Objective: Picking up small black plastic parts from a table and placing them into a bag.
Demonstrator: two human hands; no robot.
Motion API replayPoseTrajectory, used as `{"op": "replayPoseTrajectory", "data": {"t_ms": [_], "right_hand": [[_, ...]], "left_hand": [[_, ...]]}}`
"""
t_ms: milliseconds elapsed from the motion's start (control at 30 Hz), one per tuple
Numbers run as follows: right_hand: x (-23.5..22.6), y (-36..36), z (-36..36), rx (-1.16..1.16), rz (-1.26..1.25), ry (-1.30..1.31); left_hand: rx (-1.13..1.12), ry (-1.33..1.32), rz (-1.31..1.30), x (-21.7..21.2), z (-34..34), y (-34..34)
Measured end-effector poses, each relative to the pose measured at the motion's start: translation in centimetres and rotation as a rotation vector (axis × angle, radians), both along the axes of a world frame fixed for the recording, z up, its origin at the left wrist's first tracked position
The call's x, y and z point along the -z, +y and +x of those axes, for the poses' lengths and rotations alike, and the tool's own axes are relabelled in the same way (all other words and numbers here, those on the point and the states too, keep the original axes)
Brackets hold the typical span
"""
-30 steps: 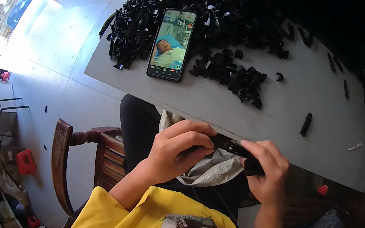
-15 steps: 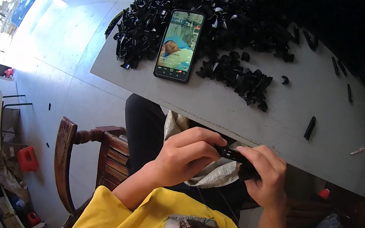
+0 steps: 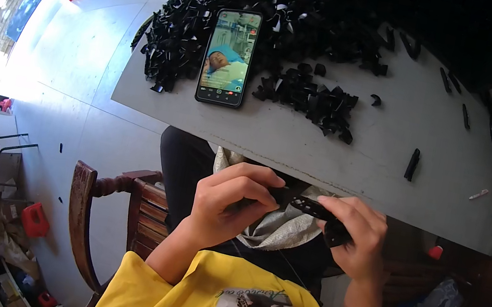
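In my right hand is a black plastic strip with light-catching slots along it, its free end pointing left. More black plastic shows under that hand's fingers; whether it is one piece with the strip is unclear. My left hand hovers just left of the strip's end, thumb and forefinger curved and apart. The dark gap between those fingertips shows no piece I can make out. Below both hands, a pale woven sack lies over my lap, its mouth at the table edge.
A heap of small black plastic pieces covers the far left of the grey table. A phone playing a video leans there, with a smaller cluster beside it. One black stick lies rightward. A wooden chair stands at left.
My left hand has drawn back leftward from the strip, leaving a gap at its end. My right hand still holds the strip. The whole view has shifted slightly.
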State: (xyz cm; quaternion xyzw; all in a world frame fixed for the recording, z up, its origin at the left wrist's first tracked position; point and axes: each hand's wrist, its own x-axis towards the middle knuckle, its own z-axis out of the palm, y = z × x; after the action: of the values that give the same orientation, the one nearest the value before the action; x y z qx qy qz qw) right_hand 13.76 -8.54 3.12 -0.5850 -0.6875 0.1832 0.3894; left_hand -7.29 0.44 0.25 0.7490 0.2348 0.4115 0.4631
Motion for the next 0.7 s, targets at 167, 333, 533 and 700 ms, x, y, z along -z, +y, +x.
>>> {"op": "replayPoseTrajectory", "data": {"t_ms": [167, 333, 533, 700], "right_hand": [[0.1, 0.1, -0.2, -0.042, 0.018, 0.006], [0.1, 0.3, -0.2, -0.070, 0.010, -0.024], [0.9, 0.4, -0.7, -0.164, 0.032, -0.024], [1.9, -0.3, -2.4, -0.359, 0.138, 0.031]], "left_hand": [[0.011, 0.003, 0.008, -0.4, 0.1, -0.3], [0.021, 0.009, 0.030, -0.3, 0.2, -0.4], [0.109, -0.056, -0.073, -0.3, 0.3, -0.5], [0.484, -0.419, -0.573, -0.1, 2.0, -2.1]]}}
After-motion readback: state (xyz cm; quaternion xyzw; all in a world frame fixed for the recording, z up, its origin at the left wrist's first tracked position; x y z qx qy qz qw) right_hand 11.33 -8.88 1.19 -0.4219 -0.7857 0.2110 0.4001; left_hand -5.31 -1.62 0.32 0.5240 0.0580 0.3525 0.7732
